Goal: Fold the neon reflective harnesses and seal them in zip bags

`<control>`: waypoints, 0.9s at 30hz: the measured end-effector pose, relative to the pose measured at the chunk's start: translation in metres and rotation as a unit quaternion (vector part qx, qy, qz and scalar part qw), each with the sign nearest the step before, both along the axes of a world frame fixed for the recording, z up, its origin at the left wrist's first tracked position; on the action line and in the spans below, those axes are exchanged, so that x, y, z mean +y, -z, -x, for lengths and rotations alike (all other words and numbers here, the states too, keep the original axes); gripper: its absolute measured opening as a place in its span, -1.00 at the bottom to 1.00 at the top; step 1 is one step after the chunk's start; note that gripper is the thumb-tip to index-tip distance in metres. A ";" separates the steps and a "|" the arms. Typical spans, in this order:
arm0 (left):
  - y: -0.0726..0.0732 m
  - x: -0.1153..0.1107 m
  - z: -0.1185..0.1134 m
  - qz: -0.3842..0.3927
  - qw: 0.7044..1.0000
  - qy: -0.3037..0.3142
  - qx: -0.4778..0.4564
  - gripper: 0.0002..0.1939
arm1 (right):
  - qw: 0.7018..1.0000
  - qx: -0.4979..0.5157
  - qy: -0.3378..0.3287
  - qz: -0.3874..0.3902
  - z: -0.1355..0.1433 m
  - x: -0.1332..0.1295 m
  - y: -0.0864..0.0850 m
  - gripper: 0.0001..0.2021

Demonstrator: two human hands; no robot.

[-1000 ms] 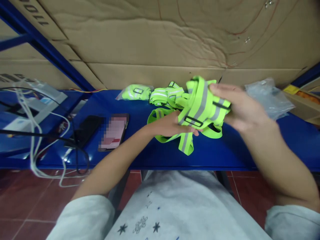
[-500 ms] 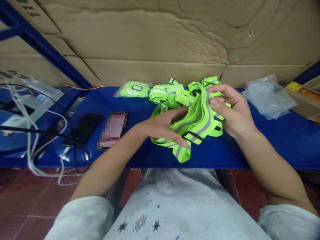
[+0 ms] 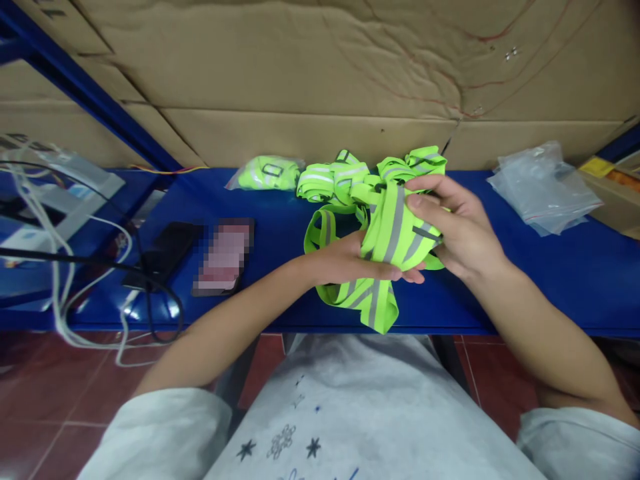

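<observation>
A folded bundle of neon-yellow strap (image 3: pixel 393 230) with grey stripes is held between my two hands above the blue table. My left hand (image 3: pixel 350 260) wraps round its lower left side, thumb across the front and fingertips showing below. My right hand (image 3: pixel 463 227) grips the upper right, thumb on top beside a black buckle. A loose strap loop (image 3: pixel 377 307) hangs below my left hand, and more strap curves behind the left wrist. Rolled neon straps (image 3: pixel 333 181) lie behind the hands, left of another strap pile (image 3: pixel 425 162).
A bagged neon strap (image 3: pixel 270 175) lies at the back. Clear plastic bags (image 3: pixel 543 190) and a cardboard box (image 3: pixel 617 200) are at the right. Left are a phone (image 3: pixel 225 257), a black device (image 3: pixel 167 253), white cables (image 3: pixel 60 287) and a blue frame post (image 3: pixel 95 90).
My left hand has closed round the bundle, its thumb now pressed across the front. The bundle has turned and become more compact, and my right hand has shifted slightly left.
</observation>
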State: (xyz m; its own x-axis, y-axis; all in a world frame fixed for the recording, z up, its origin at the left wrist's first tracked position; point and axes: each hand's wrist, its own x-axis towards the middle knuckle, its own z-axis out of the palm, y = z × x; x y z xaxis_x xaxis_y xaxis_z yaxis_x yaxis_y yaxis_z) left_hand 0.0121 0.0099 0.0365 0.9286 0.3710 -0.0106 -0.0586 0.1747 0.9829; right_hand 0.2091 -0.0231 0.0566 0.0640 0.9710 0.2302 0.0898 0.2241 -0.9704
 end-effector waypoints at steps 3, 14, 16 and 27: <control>0.003 -0.002 -0.001 -0.016 0.999 -0.037 -0.027 -0.66 | 0.994 0.013 -0.058 0.087 -0.002 0.008 0.004 -0.71; 0.005 0.007 0.006 -0.177 0.982 -0.054 -0.038 -0.65 | 0.939 -0.301 -0.137 -0.094 0.004 -0.009 0.003 -0.43; 0.001 0.005 0.006 -0.144 0.989 -0.014 -0.037 -0.65 | 0.956 -0.252 -0.148 -0.017 0.006 -0.011 0.005 -0.52; 0.001 -0.005 0.003 0.120 0.992 0.023 0.016 -0.62 | 0.947 -0.263 0.058 -0.174 0.007 -0.013 -0.001 -0.74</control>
State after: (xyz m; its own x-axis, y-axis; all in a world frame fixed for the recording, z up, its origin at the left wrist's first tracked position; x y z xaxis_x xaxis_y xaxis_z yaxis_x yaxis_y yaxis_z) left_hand 0.0089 0.0054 0.0353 0.9420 0.3120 -0.1233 -0.0148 0.4057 0.9139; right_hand 0.2018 -0.0363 0.0580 -0.0458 0.8244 0.5641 0.5845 0.4801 -0.6541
